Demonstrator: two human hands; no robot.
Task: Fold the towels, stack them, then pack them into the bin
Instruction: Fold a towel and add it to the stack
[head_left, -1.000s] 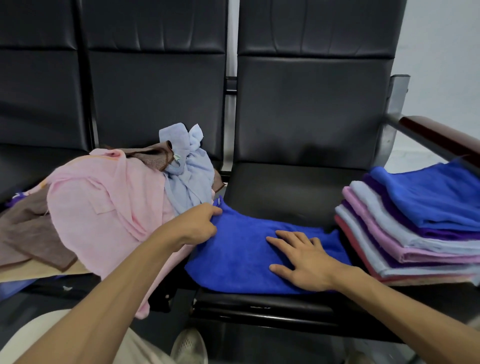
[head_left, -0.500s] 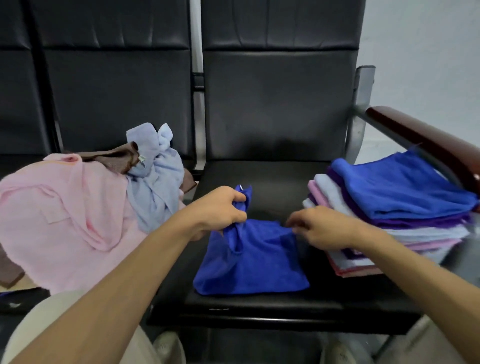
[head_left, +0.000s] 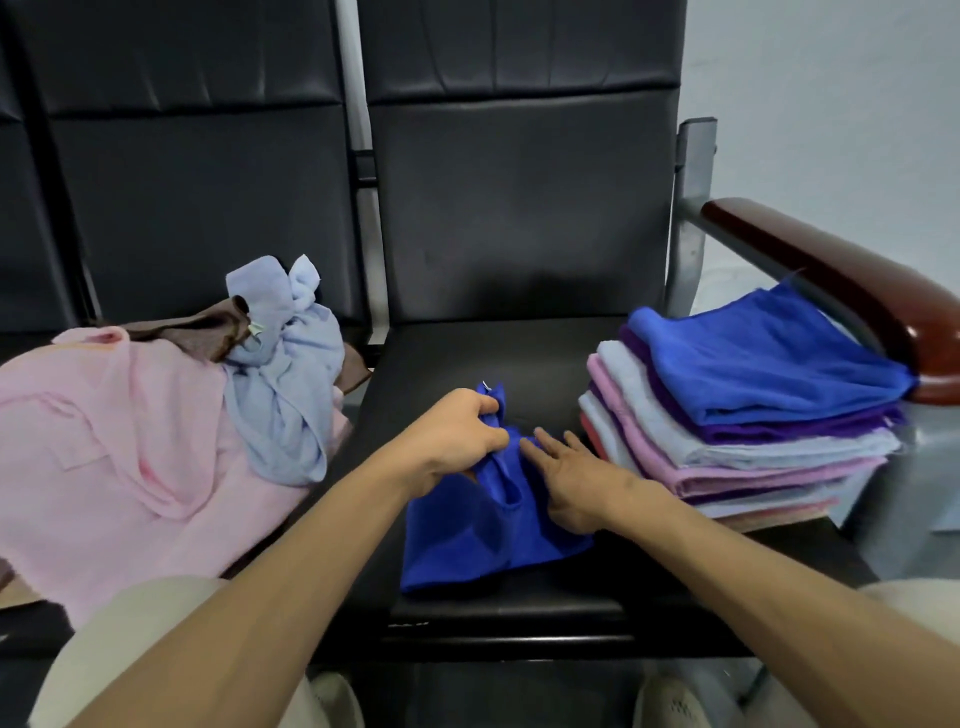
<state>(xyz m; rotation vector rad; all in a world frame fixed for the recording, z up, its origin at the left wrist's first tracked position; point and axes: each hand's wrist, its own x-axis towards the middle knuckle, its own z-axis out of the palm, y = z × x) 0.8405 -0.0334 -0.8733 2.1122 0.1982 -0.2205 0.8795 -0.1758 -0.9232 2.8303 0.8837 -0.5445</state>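
One black seat (head_left: 519, 358) by a pale wall (head_left: 831, 104) bears the blue towel (head_left: 467, 540), left fingers (head_left: 485, 422) clutching, right fingers (head_left: 551, 442) flat on it.

**A waiting room**

Black padded seats (head_left: 519, 208) stand joined in one row, with a grey metal frame (head_left: 693, 208). The end seat has a dark red-brown armrest (head_left: 831, 280). Behind them is a plain white wall (head_left: 831, 78).
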